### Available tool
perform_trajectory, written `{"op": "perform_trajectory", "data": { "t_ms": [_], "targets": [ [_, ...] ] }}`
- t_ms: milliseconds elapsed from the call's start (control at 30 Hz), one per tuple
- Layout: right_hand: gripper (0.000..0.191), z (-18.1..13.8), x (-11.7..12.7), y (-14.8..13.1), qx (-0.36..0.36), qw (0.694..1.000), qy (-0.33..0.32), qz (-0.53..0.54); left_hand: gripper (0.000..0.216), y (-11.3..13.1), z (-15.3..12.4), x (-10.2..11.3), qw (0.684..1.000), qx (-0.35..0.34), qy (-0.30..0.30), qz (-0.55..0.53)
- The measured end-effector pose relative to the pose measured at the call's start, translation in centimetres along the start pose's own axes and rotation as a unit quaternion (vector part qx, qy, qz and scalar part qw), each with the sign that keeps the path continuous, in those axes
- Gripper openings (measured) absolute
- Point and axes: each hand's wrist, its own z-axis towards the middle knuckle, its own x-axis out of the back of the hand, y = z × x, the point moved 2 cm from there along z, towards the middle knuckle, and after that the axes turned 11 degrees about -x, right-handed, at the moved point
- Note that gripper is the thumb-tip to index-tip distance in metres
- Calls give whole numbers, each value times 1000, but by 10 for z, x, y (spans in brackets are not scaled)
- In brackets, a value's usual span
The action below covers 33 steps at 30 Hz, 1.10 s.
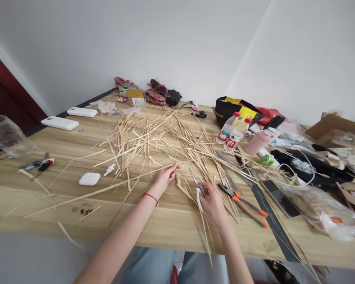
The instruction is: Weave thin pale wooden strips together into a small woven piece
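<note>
Bench [62, 146]: pale wood-grain top, smooth, matt to faintly satin.
Straw strips [142, 142]: dry plant fibre, pale tan, matt, rough and splintery, centre of the frame.
Scissors [197, 188]: bare metal blades with a dull shine; smooth white plastic handles.
Pliers [242, 203]: dark metal jaws, orange plastic-sleeved grips, right of centre.
Earbud case [89, 178]: white plastic, smooth, glossy, left of centre.
Power banks [60, 123]: white plastic, smooth, satin, upper left.
Jug [6, 136]: clear, glass or plastic, cannot tell which, left edge.
Bottles [228, 128]: clear plastic, red plastic caps.
Phone [279, 197]: black glass face, glossy.
Bag [322, 213]: thin clear plastic film, crinkled, shiny, lower right.
Box [334, 126]: brown cardboard, matt, upper right.
</note>
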Motion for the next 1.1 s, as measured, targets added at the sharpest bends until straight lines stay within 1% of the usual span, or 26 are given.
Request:
{"op": "perform_trajectory", "data": {
  "t_ms": [100, 200, 300, 400, 667, 867, 1100],
  "targets": [
    [29, -1, -11, -17, -7, 999, -16, 33, 39, -1, 1, -1, 999, 22, 6, -38],
    [26, 0, -21, -27, 8, 998, -31, 45, 36, -3, 2, -1, 997, 33, 12, -70],
    [26, 2, -28, -27, 31, 998, -39, 41, 33, -3, 2, -2, 995, 39, 16, -93],
    [27, 3, -32, -24, 38, 998, -37, 33, 31, -1, 2, -2, 993, 39, 20, -114],
    [29, 0, -34, -27, 43, 998, -22, 29, 26, 2, -1, -3, 989, 40, 12, -139],
    [29, -1, -30, -37, 48, 999, -12, 12, 24, -4, 0, -3, 985, 37, 3, -169],
    [28, -2, -28, -46, 58, 998, -11, 14, 28, -9, -1, -5, 982, 39, 6, -183]
  ]
}}
